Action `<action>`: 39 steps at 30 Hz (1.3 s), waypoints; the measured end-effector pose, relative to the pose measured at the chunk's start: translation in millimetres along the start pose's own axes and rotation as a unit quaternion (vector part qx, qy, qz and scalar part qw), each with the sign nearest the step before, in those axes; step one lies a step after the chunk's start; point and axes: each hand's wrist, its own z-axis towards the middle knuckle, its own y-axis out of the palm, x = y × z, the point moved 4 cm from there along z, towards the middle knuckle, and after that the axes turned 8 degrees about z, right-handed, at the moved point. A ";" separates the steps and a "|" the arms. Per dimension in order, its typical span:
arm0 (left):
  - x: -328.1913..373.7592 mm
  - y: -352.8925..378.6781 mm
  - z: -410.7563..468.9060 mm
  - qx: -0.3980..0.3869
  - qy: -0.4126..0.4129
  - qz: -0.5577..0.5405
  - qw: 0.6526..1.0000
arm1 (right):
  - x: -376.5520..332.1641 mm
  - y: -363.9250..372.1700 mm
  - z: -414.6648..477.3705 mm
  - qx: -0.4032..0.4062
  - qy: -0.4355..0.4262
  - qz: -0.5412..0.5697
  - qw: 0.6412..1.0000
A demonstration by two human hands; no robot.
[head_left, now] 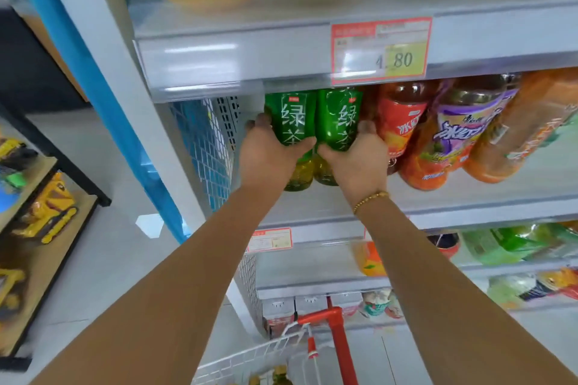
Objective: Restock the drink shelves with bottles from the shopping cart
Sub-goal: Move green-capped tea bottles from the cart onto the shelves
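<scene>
Two green tea bottles stand side by side at the left end of the middle shelf [319, 206]. My left hand [267, 153] grips the left green bottle [292, 116] round its lower label. My right hand [355, 156] grips the right green bottle [339, 114] the same way. Both bottle bases sit at or just above the shelf board; contact is hard to judge. The shopping cart [250, 359], white wire with a red handle [334, 331], is below my arms, with bottle tops showing inside.
To the right of the green pair stand a red-labelled bottle [402, 125], a purple-labelled bottle [453, 131] and an orange bottle [519, 131]. The shelf above carries a price tag [380, 50]. Lower shelves hold more drinks. A toy rack [40, 222] stands to the left.
</scene>
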 end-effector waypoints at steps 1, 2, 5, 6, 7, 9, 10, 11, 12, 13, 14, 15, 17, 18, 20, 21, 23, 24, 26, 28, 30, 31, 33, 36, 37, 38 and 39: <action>0.3 6.8 1.1 0.014 0.004 0.003 1.000 | 4.7 5.1 2.2 0.013 -0.014 0.028 0.999; 0.8 12.5 2.0 0.033 0.007 -0.001 0.999 | 7.8 8.7 3.8 0.026 -0.027 0.051 0.998; -0.4 28.7 6.2 0.081 0.006 -0.034 0.996 | 18.9 16.8 10.3 0.049 -0.052 0.088 0.994; -1.0 33.2 6.9 0.089 0.008 -0.045 0.995 | 22.3 19.1 12.0 0.046 -0.055 0.090 0.993; -1.6 37.3 7.7 0.092 0.011 -0.049 0.995 | 25.2 20.7 13.7 0.039 -0.058 0.088 0.994; -4.1 41.0 10.2 0.079 0.022 -0.043 0.996 | 29.5 22.1 17.4 0.026 -0.067 0.073 0.995; -7.2 41.7 12.2 0.062 0.027 -0.039 0.997 | 30.1 21.6 18.4 0.018 -0.070 0.056 0.996; -11.4 42.2 14.2 0.038 0.031 -0.036 0.998 | 30.1 20.3 18.4 0.009 -0.072 0.035 0.997; -16.3 42.3 15.8 0.013 0.032 -0.035 0.999 | 29.4 18.4 16.8 0.001 -0.072 0.010 0.997; -21.5 41.9 16.3 -0.008 0.029 -0.039 0.999 | 28.2 15.4 12.4 0.000 -0.069 -0.016 0.997; -26.1 41.3 15.2 -0.022 0.024 -0.049 0.998 | 26.8 11.4 4.3 0.005 -0.070 -0.037 0.997; -30.2 40.5 12.9 -0.030 0.014 -0.063 0.997 | 25.0 7.7 -6.7 0.012 -0.079 -0.048 0.996; -36.5 39.4 8.2 -0.025 -0.009 -0.089 0.996 | 22.3 7.3 -28.9 -0.003 -0.112 -0.057 0.992; -38.3 39.2 7.2 -0.019 -0.020 -0.097 0.995 | 23.0 11.4 -35.8 -0.032 -0.118 -0.078 0.989; -38.8 40.7 7.8 -0.011 -0.032 -0.100 0.994 | 29.2 22.6 -38.6 -0.100 -0.105 -0.140 0.979; -38.2 41.4 9.0 -0.008 -0.034 -0.098 0.995 | 32.0 27.0 -35.8 -0.122 -0.092 -0.164 0.975; -36.9 43.8 13.4 -0.007 -0.032 -0.096 0.995 | 35.0 32.4 -28.5 -0.142 -0.075 -0.192 0.968; -35.5 45.6 16.7 -0.007 -0.027 -0.097 0.995 | 36.2 34.4 -24.4 -0.144 -0.073 -0.200 0.966; -31.2 50.2 23.4 -0.004 -0.020 -0.099 0.995 | 38.7 36.0 -15.6 -0.147 -0.069 -0.210 0.964; -27.9 55.9 32.2 0.002 -0.024 -0.113 0.993 | 38.4 38.3 -4.7 -0.149 -0.068 -0.219 0.962; -25.6 61.4 40.1 0.007 -0.029 -0.119 0.992 | 36.2 41.6 4.4 -0.150 -0.066 -0.217 0.962; -25.3 63.6 44.0 0.010 -0.029 -0.120 0.992 | 34.6 43.3 7.5 -0.149 -0.065 -0.210 0.964; -25.3 66.3 51.7 0.016 -0.025 -0.120 0.992 | 33.6 45.6 11.8 -0.141 -0.065 -0.197 0.968; -24.1 69.0 61.0 0.017 -0.022 -0.117 0.993 | 39.2 48.6 14.9 -0.141 -0.074 -0.223 0.962; -23.1 70.2 63.0 0.016 -0.022 -0.116 0.993 | 41.1 49.9 15.8 -0.142 -0.075 -0.232 0.959; -22.2 71.4 64.6 0.016 -0.024 -0.116 0.993 | 42.4 51.0 17.3 -0.139 -0.074 -0.242 0.957; -21.8 72.4 65.7 0.016 -0.028 -0.119 0.992 | 43.1 52.0 19.0 -0.133 -0.075 -0.252 0.955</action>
